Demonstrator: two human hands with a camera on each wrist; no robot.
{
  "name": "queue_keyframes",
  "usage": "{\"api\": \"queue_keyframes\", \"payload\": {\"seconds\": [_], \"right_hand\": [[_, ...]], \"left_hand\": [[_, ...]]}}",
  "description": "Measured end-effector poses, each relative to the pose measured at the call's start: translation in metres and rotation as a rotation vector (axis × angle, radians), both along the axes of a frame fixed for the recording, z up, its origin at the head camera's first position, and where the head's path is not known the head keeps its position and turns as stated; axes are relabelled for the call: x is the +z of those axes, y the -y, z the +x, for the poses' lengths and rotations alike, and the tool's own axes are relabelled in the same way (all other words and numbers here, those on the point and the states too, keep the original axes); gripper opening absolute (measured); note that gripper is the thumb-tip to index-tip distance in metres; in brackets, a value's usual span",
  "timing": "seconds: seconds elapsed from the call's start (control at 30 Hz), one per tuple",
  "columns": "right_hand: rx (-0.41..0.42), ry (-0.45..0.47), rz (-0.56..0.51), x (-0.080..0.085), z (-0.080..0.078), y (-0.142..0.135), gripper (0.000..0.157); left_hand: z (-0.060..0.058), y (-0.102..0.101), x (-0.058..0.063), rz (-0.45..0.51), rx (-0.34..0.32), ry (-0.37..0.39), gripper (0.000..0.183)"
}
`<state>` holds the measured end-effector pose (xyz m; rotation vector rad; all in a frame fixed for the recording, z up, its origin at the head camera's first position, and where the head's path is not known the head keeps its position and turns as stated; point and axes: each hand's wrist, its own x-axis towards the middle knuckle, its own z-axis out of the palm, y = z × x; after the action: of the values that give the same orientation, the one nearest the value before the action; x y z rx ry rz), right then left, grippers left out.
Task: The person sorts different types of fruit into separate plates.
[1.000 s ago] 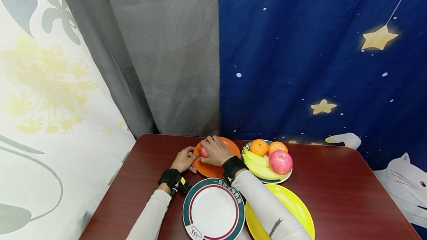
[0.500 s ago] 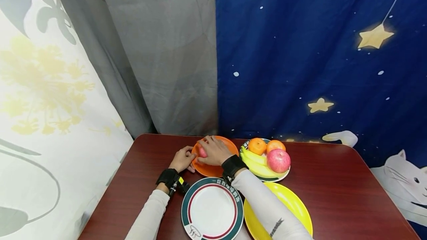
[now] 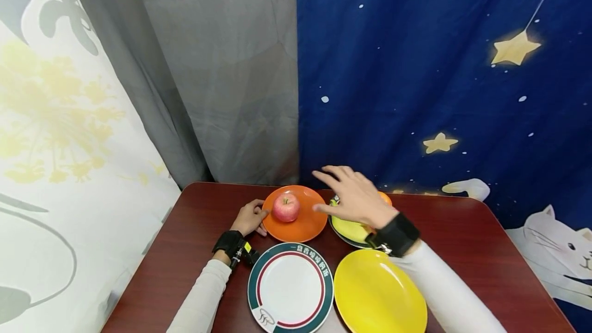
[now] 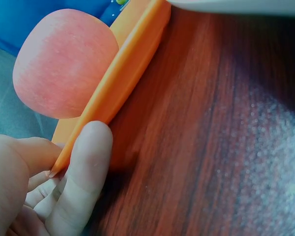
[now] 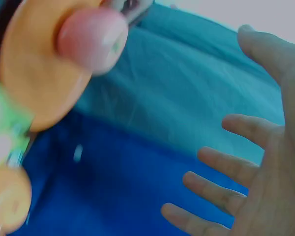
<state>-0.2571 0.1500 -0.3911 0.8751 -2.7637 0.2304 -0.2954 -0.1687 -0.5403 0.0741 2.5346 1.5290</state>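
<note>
A red apple (image 3: 286, 207) sits on the left part of an orange plate (image 3: 307, 226) near the table's back edge. My left hand (image 3: 250, 218) pinches that plate's left rim; in the left wrist view the rim (image 4: 71, 145) passes between thumb and fingers. Spread fingers and nothing held mark my right hand (image 3: 353, 197), raised right of the apple. It overlaps a plate of fruit in the head view, hiding much of it; yellow bananas (image 3: 350, 228) and part of an orange (image 3: 385, 198) show around it. The right wrist view has the apple (image 5: 93, 39) blurred, apart from the fingers.
In front stands a white plate (image 3: 290, 292) with a green rim and a red ring. Beside it on the right lies a yellow plate (image 3: 379, 292), close to my right sleeve. Grey and blue curtains (image 3: 416, 66) hang behind the dark red table (image 3: 467, 256).
My right hand has let go of the apple and moved up and right, over the fruit plate. The apple now rests uncovered on the orange plate. My left hand keeps its hold.
</note>
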Motion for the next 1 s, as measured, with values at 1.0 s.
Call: {"api": "queue_keyframes", "payload": {"seconds": [1.0], "right_hand": [[-0.217, 0.192, -0.253, -0.088, 0.008, -0.11, 0.062]], "left_hand": [[0.0, 0.001, -0.005, 0.05, 0.016, 0.032, 0.046]]}}
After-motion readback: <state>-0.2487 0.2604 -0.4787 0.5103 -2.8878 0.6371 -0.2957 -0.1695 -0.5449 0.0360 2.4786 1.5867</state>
